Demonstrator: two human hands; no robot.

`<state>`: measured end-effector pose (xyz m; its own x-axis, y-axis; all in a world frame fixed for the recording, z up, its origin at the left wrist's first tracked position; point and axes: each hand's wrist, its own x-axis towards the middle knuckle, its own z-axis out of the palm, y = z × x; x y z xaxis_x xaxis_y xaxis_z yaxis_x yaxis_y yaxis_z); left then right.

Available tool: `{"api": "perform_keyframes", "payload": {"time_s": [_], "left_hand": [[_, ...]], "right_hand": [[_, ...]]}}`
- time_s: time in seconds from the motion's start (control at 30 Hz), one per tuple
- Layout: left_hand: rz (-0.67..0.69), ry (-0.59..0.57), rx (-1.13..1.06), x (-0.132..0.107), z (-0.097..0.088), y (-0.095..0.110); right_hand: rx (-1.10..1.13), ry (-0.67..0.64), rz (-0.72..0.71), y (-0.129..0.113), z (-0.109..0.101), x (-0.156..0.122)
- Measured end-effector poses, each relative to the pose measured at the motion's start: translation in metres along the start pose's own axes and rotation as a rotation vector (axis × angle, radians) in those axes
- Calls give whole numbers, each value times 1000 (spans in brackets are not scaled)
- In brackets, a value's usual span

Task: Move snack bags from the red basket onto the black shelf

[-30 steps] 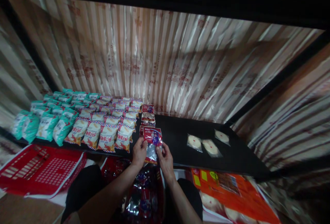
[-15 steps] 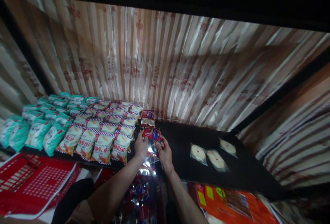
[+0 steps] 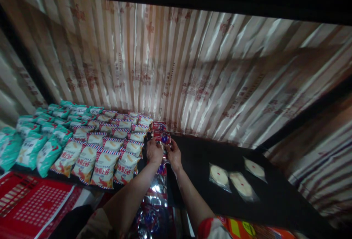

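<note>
On the black shelf, my left hand (image 3: pixel 154 151) and my right hand (image 3: pixel 174 155) grip the two sides of a small red-and-blue snack packet (image 3: pixel 161 136). It lies right in front of a similar packet (image 3: pixel 158 125) near the back wall. From below my hands a chain of shiny packets (image 3: pixel 156 192) runs forward and hangs over the shelf's front edge. Just left of my left hand stand rows of white snack bags (image 3: pixel 104 167) with striped tops. My fingertips are partly hidden behind the packet's edges.
Teal snack bags (image 3: pixel 33 147) stand in rows at the far left. Several flat round items in clear wrappers (image 3: pixel 220 176) lie on the black shelf (image 3: pixel 192 158) at right. A red basket (image 3: pixel 41 202) is below left; orange packaging (image 3: pixel 247 228) is below right. Striped sheeting (image 3: pixel 170 66) covers the back.
Both hands have pushed the packet farther back, closer to the packet behind it. More of the chain now lies stretched over the shelf. The view has shifted slightly.
</note>
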<state>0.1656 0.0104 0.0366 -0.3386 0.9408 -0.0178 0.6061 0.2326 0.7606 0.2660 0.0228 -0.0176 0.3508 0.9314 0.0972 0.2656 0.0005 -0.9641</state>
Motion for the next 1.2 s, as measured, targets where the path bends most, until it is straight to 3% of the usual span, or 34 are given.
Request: {"api": "perform_keyframes", "payload": {"time_s": [0.33, 0.5, 0.83, 1.2], "left_hand": [[41, 11, 104, 26, 9, 10], [15, -25, 147, 30, 15, 6], [14, -86, 248, 32, 21, 3], [86, -41, 251, 41, 32, 2]], "right_hand": [[-212, -26, -20, -3, 15, 34], [-347, -22, 9, -4, 19, 36], [-503, -1, -71, -6, 23, 37], [-567, 1, -79, -10, 26, 45]]}}
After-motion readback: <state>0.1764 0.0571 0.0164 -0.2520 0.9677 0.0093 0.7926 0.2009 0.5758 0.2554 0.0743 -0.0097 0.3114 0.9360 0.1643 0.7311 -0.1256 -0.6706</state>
